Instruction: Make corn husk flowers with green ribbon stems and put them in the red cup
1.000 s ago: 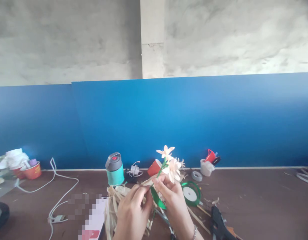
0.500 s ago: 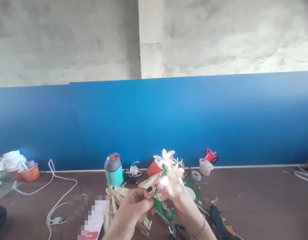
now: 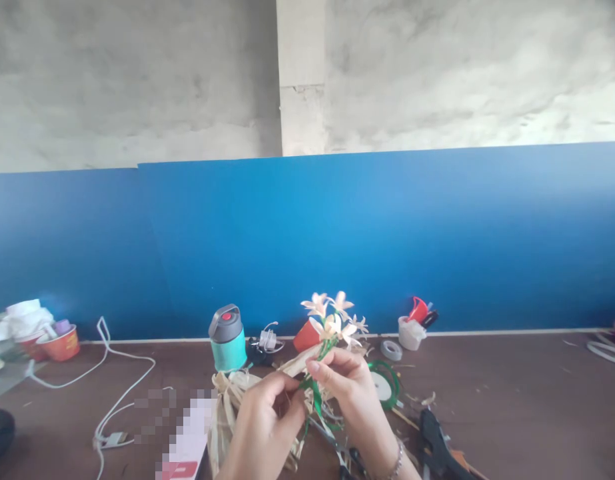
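Note:
A spray of cream artificial flowers (image 3: pixel 333 325) stands upright between my hands in the middle, its stem wrapped in green. My left hand (image 3: pixel 267 420) pinches the lower end of the green stem. My right hand (image 3: pixel 357 390) closes thumb and fingers on the stem just below the blossoms. A strip of green ribbon (image 3: pixel 317 398) hangs from the stem between the hands. Behind my right hand lies a spool of green ribbon (image 3: pixel 386 385). Pale dried husks (image 3: pixel 221 413) lie beside and under my left hand.
A teal flask (image 3: pixel 228 343), a red paper cup (image 3: pixel 307 335), a tape roll (image 3: pixel 391 350) and a white cup (image 3: pixel 411 333) stand along the blue partition (image 3: pixel 287 240). A black glue gun (image 3: pixel 434 443) lies at right. White cables (image 3: pixel 132 387) and red tubs (image 3: pixel 62 343) are at left.
The flower spray has turned from a blurred, side-tilted pose to upright. My right hand has moved from under the blossoms to the stem, and the green ribbon strip has shifted between my hands.

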Demonstrator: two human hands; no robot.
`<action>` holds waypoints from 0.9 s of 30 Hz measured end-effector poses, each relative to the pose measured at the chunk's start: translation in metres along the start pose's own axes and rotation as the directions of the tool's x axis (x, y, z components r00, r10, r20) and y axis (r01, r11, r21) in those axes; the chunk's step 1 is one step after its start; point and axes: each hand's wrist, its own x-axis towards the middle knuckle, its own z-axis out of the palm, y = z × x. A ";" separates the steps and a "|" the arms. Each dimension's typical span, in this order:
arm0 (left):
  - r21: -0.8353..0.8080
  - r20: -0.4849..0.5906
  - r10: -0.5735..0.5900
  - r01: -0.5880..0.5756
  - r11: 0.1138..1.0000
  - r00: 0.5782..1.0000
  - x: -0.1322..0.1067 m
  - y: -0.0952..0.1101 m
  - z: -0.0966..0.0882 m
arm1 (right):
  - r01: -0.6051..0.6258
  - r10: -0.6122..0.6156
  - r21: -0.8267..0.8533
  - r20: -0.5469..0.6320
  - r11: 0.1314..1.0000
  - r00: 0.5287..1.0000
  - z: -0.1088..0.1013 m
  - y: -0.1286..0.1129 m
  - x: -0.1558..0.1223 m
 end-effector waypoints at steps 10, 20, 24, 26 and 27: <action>-0.402 0.089 -0.200 0.219 0.889 0.976 0.005 0.005 -0.007 | -0.097 0.119 -0.134 0.172 0.986 0.978 -0.008 -0.001 -0.002; -0.405 0.082 -0.184 0.201 0.892 0.979 0.008 0.001 -0.011 | -0.120 0.147 -0.131 0.218 0.984 0.965 -0.008 -0.002 0.001; -0.398 0.016 -0.180 0.171 0.901 0.984 0.008 -0.007 -0.011 | -0.118 0.149 -0.168 0.187 0.979 0.971 -0.009 -0.002 0.002; -0.409 -0.012 -0.172 0.152 0.900 0.985 0.007 -0.012 -0.011 | -0.154 0.181 -0.152 0.183 0.976 0.966 -0.009 0.000 0.001; -0.420 -0.025 -0.169 0.143 0.896 0.985 0.007 -0.015 -0.010 | -0.180 0.202 -0.130 0.188 0.975 0.961 -0.009 0.002 0.001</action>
